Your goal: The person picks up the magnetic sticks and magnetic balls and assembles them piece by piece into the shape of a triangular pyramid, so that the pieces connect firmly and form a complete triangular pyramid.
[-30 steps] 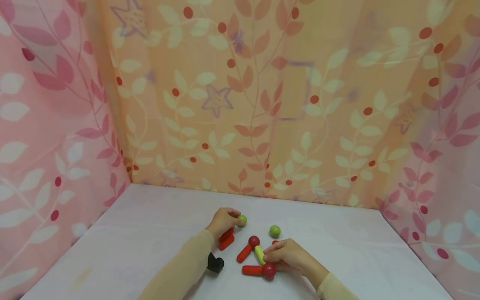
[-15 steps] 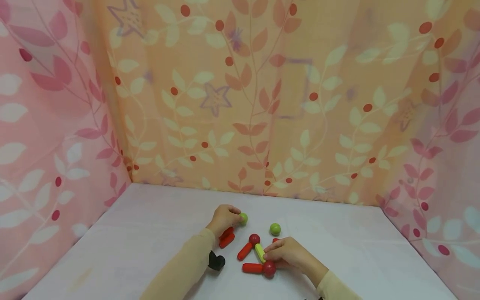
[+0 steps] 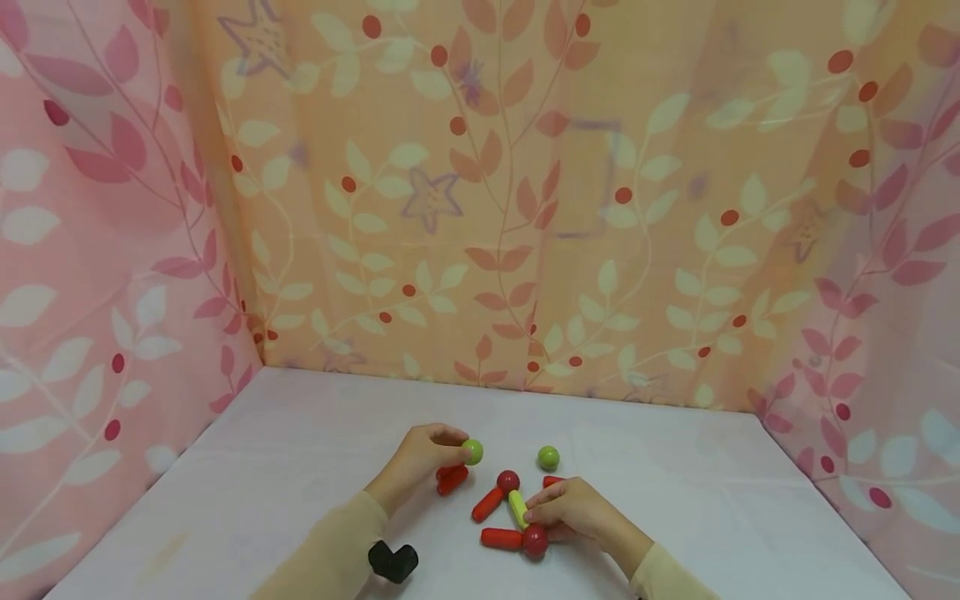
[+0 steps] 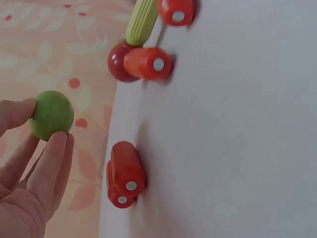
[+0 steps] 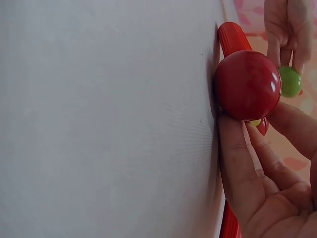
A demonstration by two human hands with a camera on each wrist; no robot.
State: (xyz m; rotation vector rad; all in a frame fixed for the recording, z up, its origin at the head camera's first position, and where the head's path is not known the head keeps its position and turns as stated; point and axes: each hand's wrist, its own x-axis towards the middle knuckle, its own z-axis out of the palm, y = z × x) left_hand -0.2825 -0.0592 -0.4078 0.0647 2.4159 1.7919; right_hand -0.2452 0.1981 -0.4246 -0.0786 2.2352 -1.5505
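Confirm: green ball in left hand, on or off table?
Off: the left hand pinches the green ball, and in the left wrist view backdrop shows between it and the table.

shiny green ball [image 4: 51,115] held aloft, dark red ball [image 5: 247,85] touching red rod [image 3: 501,538], yellow rod [image 3: 517,507] just behind

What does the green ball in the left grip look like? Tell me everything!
The green ball is round, smooth and slightly shiny, perhaps plastic or painted metal. The left grip pinches it between thumb and fingers, holding it up off the table, near two red sticks. Nothing else seems to touch it.
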